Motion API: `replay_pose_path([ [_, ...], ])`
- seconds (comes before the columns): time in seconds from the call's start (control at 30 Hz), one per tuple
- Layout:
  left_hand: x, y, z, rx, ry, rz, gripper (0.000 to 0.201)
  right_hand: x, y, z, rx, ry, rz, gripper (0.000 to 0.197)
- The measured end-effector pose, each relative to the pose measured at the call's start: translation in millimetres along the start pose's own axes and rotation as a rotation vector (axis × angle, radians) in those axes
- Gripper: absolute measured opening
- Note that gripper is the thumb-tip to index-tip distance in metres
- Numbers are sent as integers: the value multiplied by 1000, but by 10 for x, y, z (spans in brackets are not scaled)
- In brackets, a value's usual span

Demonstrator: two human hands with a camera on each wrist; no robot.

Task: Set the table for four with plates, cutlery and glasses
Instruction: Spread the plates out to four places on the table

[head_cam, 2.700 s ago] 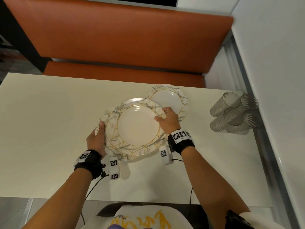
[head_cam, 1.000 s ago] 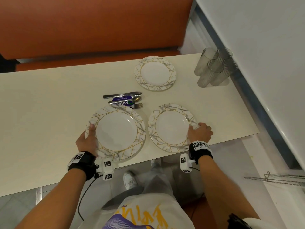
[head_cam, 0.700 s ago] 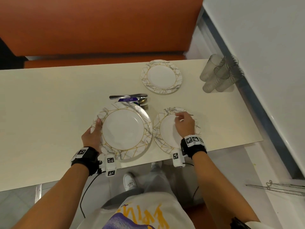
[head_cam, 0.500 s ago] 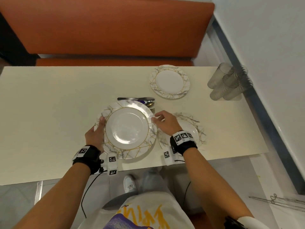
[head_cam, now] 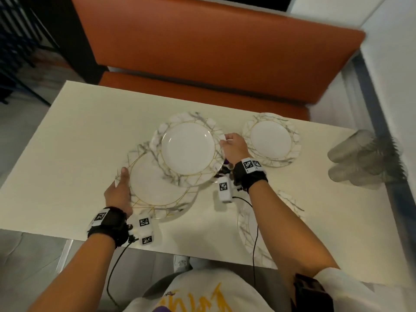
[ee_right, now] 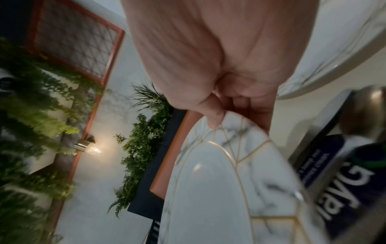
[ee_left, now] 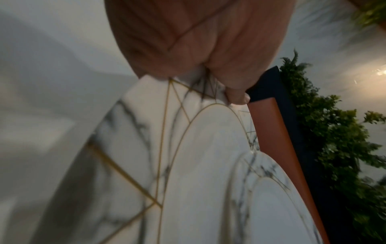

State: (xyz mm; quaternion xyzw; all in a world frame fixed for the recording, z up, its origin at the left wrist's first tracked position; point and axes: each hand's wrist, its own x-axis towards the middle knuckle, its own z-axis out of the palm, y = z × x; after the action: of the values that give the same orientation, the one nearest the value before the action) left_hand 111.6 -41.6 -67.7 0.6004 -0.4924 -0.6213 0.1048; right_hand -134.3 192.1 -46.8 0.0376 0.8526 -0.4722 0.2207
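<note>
Mid-table, toward the far edge: my right hand (head_cam: 233, 146) pinches the rim of the top plate (head_cam: 188, 147), lifted off the lower plate (head_cam: 155, 190), which my left hand (head_cam: 119, 192) grips by its left rim. Step: dealing out plates. Two are down, at the far right (head_cam: 271, 138) and near edge (head_cam: 290, 199). Next, set these at the left places, clear of each other. Glasses (head_cam: 360, 161) wait at the right edge, apparently empty. Cutlery (ee_right: 342, 173) lies under my right wrist.

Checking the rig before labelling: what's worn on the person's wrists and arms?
Left hand: black fabric wrist strap bearing a white square-code tag, a white camera block with black-and-white markers, a thin black cable trailing. Right hand: the same kit, plus a black upper-arm band below a white short sleeve.
</note>
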Motion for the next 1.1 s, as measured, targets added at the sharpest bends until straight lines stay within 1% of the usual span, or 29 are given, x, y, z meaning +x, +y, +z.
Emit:
replay_pose_path([
  [0.07,73,4,-68,-31,47,-14,68,289,-74,102,85,24,40,24],
  [0.17,96,6,-138,-11,71,-33,51,655,-116,318,170,35,135,29],
  [0.23,155,-23,-176,-11,86,-35,44,883,-117,497,212,5,201,30],
  [0.27,170,-36,-195,-13,90,-29,45,981,-105,577,213,-4,216,27],
  [0.33,212,-55,-227,-28,94,-11,52,1190,-63,751,183,-14,223,14],
  [0.4,258,-74,-246,-11,79,-19,60,1333,-29,905,154,-24,229,12],
  [0.47,285,-76,-246,-15,63,-12,59,1439,5,1051,145,-34,223,13],
  [0.57,291,-46,-213,-40,52,-19,48,1376,-122,1120,120,-48,220,18],
  [0.67,294,-1,-180,-72,51,-24,41,1305,-217,1146,106,-47,228,12],
  [0.73,322,-4,-184,-75,54,-26,43,1272,-247,1145,39,-25,207,12],
  [0.8,340,-1,-197,-83,53,-23,47,1249,-263,1147,-22,-13,179,7],
  [1.0,368,-34,-226,-88,61,-65,53,1209,-264,1165,-165,-82,154,17],
  [1.1,350,-42,-228,-86,65,-68,50,1187,-276,1191,-197,-118,112,21],
])
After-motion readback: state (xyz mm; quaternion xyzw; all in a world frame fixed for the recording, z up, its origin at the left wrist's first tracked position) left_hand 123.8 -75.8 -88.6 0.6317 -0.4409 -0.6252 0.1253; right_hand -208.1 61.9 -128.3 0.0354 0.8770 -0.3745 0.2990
